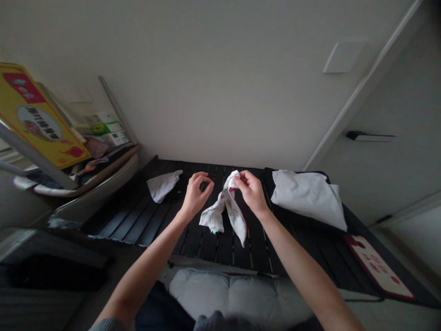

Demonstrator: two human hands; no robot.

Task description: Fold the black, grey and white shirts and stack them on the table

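A crumpled white cloth with a faint coloured print [222, 211] hangs in a long twisted fold over the dark slatted table [220, 248], its lower end resting on the slats. My right hand [251, 192] pinches the top of this cloth between its fingers. My left hand [195, 195] is just left of the cloth, curled in a loose ring and holding nothing. A smaller white cloth [163, 185] lies on the table to its left. A larger folded white cloth [308, 197] lies right of my right hand, on a dark fabric [272, 188].
At the upper left, a yellow printed board [36, 117] leans over a cluttered curved seat [96, 181]. A grey tufted cushion [234, 294] sits below the table's near edge. A red-and-white mat [377, 266] lies at the right. A door with a black handle [370, 136] stands beyond.
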